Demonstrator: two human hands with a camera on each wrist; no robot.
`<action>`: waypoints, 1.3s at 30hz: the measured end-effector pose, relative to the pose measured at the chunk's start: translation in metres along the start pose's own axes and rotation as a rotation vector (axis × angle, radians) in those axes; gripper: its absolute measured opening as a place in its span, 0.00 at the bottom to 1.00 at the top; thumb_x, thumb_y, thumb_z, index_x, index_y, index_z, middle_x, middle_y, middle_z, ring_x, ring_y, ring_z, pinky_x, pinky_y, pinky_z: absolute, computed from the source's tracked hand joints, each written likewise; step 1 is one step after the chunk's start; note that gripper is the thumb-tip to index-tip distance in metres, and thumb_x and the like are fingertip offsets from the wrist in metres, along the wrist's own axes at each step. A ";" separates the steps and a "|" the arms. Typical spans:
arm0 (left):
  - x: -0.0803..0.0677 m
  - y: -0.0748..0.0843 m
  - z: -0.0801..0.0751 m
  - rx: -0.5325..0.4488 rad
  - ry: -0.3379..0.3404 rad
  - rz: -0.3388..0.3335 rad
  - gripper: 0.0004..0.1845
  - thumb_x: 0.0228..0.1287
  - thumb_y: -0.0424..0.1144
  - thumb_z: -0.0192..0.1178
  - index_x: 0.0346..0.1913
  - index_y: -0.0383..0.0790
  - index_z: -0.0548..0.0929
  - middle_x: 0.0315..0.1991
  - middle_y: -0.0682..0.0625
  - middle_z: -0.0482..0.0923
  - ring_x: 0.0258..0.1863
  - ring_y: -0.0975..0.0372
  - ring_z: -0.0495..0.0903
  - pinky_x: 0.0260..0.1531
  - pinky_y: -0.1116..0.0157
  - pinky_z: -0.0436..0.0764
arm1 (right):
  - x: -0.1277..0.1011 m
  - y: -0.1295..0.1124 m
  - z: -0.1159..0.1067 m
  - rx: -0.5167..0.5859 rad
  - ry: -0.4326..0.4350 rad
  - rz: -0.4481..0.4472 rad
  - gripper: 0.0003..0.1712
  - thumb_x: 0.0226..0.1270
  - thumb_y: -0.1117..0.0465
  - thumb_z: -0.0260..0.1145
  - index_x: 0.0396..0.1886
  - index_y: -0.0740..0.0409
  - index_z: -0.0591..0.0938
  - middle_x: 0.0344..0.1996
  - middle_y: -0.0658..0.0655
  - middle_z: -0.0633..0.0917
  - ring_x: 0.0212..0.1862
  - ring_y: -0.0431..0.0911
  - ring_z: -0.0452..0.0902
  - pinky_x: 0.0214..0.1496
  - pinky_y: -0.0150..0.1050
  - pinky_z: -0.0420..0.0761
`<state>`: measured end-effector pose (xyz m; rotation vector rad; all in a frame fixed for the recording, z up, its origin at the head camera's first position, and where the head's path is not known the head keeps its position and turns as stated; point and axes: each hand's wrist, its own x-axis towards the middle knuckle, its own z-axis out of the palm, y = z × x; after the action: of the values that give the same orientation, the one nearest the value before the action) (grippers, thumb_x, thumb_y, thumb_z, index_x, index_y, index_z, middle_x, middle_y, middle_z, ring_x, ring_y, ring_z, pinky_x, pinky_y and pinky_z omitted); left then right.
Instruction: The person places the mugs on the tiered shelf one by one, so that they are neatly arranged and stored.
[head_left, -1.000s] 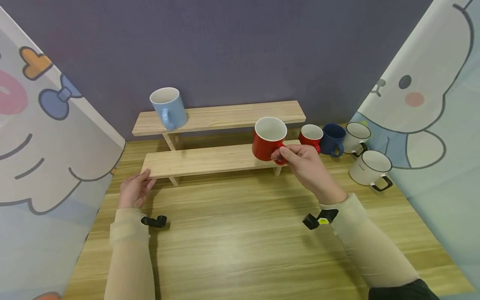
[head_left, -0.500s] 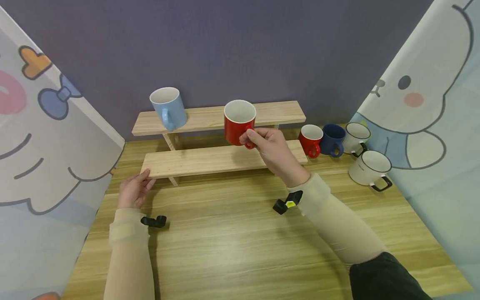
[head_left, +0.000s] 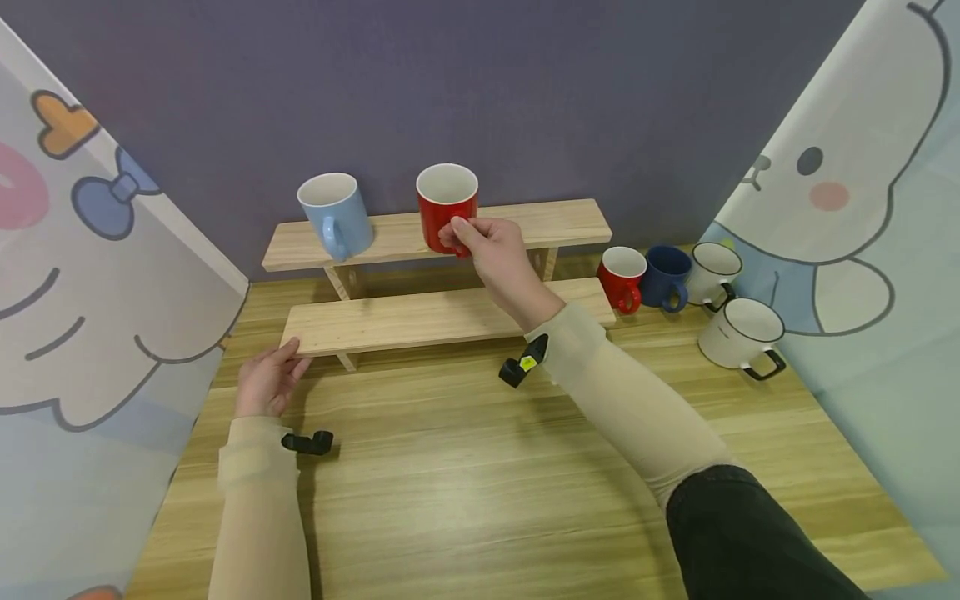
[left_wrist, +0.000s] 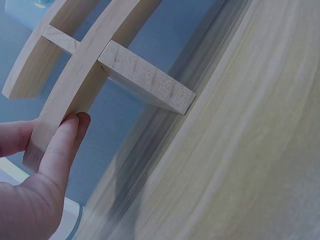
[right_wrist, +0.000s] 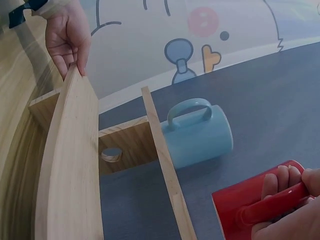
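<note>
Dark wall [head_left: 480, 92] behind — right fingers [right_wrist: 283, 176] curled round handle [right_wrist: 275, 202] of red mug [head_left: 438, 215]; left fingers [left_wrist: 59, 145] pinching lower shelf [head_left: 412, 320].

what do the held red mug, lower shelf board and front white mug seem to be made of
Held red mug: probably glazed ceramic; its smooth side looks glossy, with a white interior.
Lower shelf board: wood, pale and matte-looking, with visible grain.
Front white mug: enamelled metal or glazed ceramic; the dark rim and smooth white side fit either.
</note>
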<state>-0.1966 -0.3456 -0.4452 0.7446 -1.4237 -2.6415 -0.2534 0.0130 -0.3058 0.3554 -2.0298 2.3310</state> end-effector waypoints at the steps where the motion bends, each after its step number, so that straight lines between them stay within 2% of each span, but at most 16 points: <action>1: 0.000 0.000 0.000 0.003 0.002 0.001 0.39 0.71 0.30 0.64 0.75 0.26 0.51 0.34 0.44 0.84 0.35 0.61 0.87 0.45 0.70 0.85 | 0.003 0.000 0.002 -0.011 0.011 -0.001 0.13 0.77 0.61 0.64 0.44 0.70 0.86 0.38 0.60 0.88 0.45 0.50 0.83 0.53 0.37 0.83; 5: 0.000 0.000 0.001 0.010 0.010 -0.002 0.39 0.71 0.30 0.64 0.75 0.27 0.53 0.34 0.44 0.84 0.34 0.61 0.87 0.45 0.70 0.85 | 0.013 0.002 0.012 -0.019 0.056 0.011 0.13 0.76 0.61 0.64 0.44 0.69 0.86 0.39 0.59 0.88 0.46 0.48 0.82 0.53 0.35 0.83; 9: 0.000 0.000 0.002 0.005 0.009 -0.001 0.41 0.72 0.30 0.63 0.77 0.26 0.50 0.34 0.45 0.83 0.34 0.61 0.87 0.45 0.70 0.85 | 0.021 0.003 0.021 -0.002 0.093 0.031 0.13 0.76 0.61 0.64 0.44 0.69 0.87 0.39 0.59 0.88 0.47 0.47 0.82 0.55 0.32 0.83; 12: -0.001 0.000 0.002 0.000 0.004 0.000 0.40 0.72 0.30 0.63 0.76 0.27 0.50 0.34 0.44 0.83 0.34 0.61 0.87 0.46 0.70 0.84 | 0.025 0.005 0.026 -0.005 0.117 0.042 0.13 0.77 0.61 0.64 0.44 0.69 0.87 0.39 0.58 0.88 0.47 0.47 0.82 0.56 0.34 0.83; 19: -0.002 -0.001 0.001 0.004 -0.032 0.014 0.20 0.72 0.30 0.63 0.58 0.28 0.68 0.34 0.43 0.84 0.35 0.60 0.87 0.47 0.70 0.84 | 0.029 0.012 0.030 -0.020 0.169 0.079 0.14 0.77 0.60 0.64 0.42 0.68 0.87 0.40 0.57 0.87 0.47 0.46 0.81 0.58 0.39 0.83; 23: -0.001 -0.001 -0.001 -0.006 -0.039 0.017 0.16 0.72 0.29 0.63 0.55 0.29 0.69 0.34 0.43 0.84 0.33 0.59 0.87 0.45 0.70 0.85 | 0.032 0.016 0.031 -0.039 0.173 0.101 0.14 0.78 0.59 0.64 0.43 0.67 0.88 0.40 0.56 0.87 0.48 0.45 0.80 0.57 0.37 0.83; 26: 0.000 -0.002 -0.002 -0.013 -0.029 0.014 0.18 0.72 0.29 0.63 0.56 0.29 0.68 0.33 0.43 0.84 0.33 0.59 0.87 0.44 0.70 0.85 | 0.034 0.016 0.031 -0.070 0.158 0.115 0.15 0.77 0.57 0.64 0.44 0.65 0.88 0.41 0.55 0.88 0.49 0.45 0.81 0.56 0.38 0.83; 30: 0.000 -0.002 -0.002 -0.022 -0.007 0.011 0.19 0.71 0.29 0.64 0.57 0.29 0.67 0.33 0.43 0.85 0.32 0.59 0.87 0.44 0.70 0.85 | 0.036 0.016 0.028 -0.097 0.125 0.129 0.16 0.77 0.55 0.65 0.46 0.64 0.88 0.42 0.55 0.88 0.50 0.47 0.81 0.56 0.45 0.82; 33: -0.001 -0.001 -0.002 -0.026 -0.008 0.012 0.17 0.71 0.29 0.64 0.55 0.29 0.68 0.33 0.42 0.85 0.32 0.59 0.88 0.44 0.69 0.85 | 0.037 0.015 0.027 -0.100 0.111 0.128 0.16 0.77 0.55 0.65 0.45 0.66 0.88 0.43 0.58 0.88 0.51 0.50 0.81 0.57 0.50 0.81; 39: -0.002 0.000 -0.001 -0.020 -0.023 0.014 0.11 0.71 0.29 0.64 0.48 0.29 0.74 0.33 0.42 0.84 0.33 0.59 0.87 0.44 0.69 0.85 | 0.038 0.015 0.027 -0.141 0.099 0.122 0.16 0.76 0.55 0.66 0.44 0.66 0.89 0.44 0.55 0.87 0.52 0.49 0.79 0.57 0.46 0.83</action>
<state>-0.1938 -0.3460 -0.4450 0.7015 -1.3998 -2.6583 -0.2892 -0.0206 -0.3101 0.1117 -2.2092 2.2037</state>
